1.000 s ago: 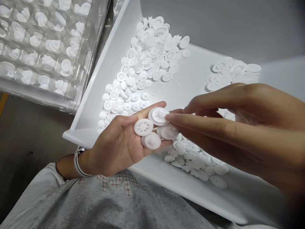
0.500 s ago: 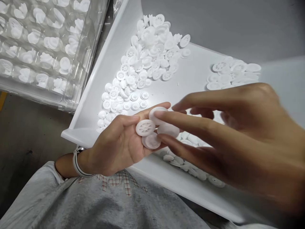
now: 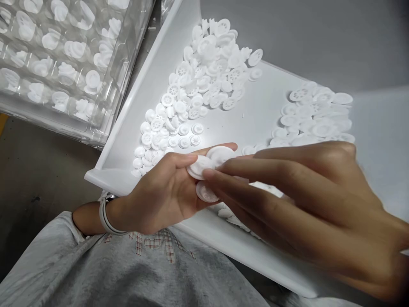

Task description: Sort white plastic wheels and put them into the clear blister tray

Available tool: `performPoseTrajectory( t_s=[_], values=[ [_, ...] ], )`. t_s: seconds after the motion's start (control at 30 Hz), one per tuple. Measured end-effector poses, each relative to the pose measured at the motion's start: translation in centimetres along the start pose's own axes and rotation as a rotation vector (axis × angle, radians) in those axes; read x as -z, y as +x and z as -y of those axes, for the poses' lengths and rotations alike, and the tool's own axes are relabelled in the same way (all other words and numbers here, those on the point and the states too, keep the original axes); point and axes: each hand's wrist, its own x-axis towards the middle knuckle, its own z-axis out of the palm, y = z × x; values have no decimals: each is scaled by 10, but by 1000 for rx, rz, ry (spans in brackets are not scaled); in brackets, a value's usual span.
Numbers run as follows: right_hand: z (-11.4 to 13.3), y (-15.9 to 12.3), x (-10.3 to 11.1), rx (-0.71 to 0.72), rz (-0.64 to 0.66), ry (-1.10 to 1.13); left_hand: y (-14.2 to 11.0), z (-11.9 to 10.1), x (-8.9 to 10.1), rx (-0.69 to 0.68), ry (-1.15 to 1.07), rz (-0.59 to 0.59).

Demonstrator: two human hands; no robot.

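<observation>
I am grasping white discs (image 3: 197,167) in my left hand (image 3: 166,189) above a white tray (image 3: 166,57), right hand (image 3: 313,200) touching them, grip unclear; far left, a compartmented tray (image 3: 107,91) is lying, dark floor (image 3: 47,170) showing nearer.

Hands: two are seen, the left hand (image 3: 172,187) and the right hand (image 3: 306,204).
White plastic gears (image 3: 206,192) in the left hand: three can be counted; the area behind the right fingers is hidden.
White tray (image 3: 172,42): one is seen.
Heaped gears (image 3: 207,55): dozens are seen; an exact count is prevented by overlap.
Clear compartment tray (image 3: 47,117): one is seen, partly cropped.
</observation>
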Motion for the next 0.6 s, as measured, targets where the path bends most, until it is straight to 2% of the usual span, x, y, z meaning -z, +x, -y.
performPoseTrajectory(
  t_s=[0.07, 0.13, 0.27, 0.33, 0.4, 0.53, 0.6],
  values=[
    [-1, -5, -1, 151, -38, -155, 0, 0, 1, 7, -50, -2],
    [0, -8, 1, 189, -29, -270, 0, 0, 2, 3, -92, 7],
    [-4, -5, 15, 250, 142, -253, -1, 0, 3, -5, -140, 53],
    [-10, -1, 21, 302, 178, -230, -1, 1, 4, -9, -105, 63],
    [-13, 4, 24, 276, 179, -218, -1, 0, 5, -18, -37, 81],
    [-6, 12, 21, 80, 104, -187, 0, 0, 4, -41, 34, 147],
    [0, 14, 18, 4, 96, -140, 1, -1, 2, -56, 41, 139]
  ],
)
